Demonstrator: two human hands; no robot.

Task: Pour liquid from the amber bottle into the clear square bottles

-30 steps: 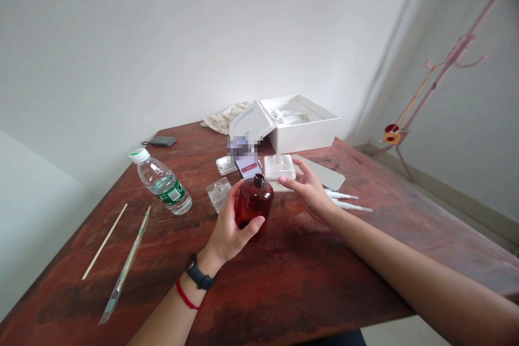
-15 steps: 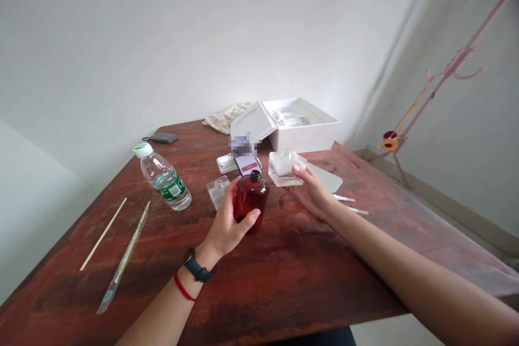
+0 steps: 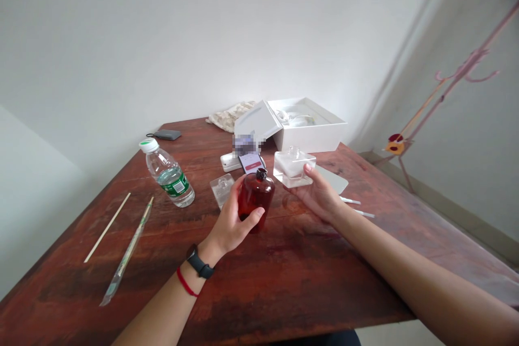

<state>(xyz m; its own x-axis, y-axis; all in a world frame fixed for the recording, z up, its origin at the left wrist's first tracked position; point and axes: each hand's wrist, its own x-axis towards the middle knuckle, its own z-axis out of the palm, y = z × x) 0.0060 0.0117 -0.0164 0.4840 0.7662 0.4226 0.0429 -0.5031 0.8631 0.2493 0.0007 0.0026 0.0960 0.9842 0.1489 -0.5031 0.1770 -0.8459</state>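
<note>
My left hand is wrapped round a dark amber bottle, its black-looking threaded neck uncapped and pointing up. Just to the right, my right hand grips a clear square glass bottle by its side, thumb at the near right corner and fingers mostly hidden beneath. The clear bottle has a short open neck and looks whitish inside. The two bottles are close together but apart. Partly behind my left hand, another clear square piece with a round neck lies on the table.
A water bottle with a green label stands left. Nearer are a bare wooden stick and wrapped chopsticks. Behind are a phone, a white box, a cloth and a grey pouch. Thin droppers lie right.
The whole view has shifted slightly, so things appear a little further right. Both hands keep hold of their bottles, and the clear bottle is turned slightly.
</note>
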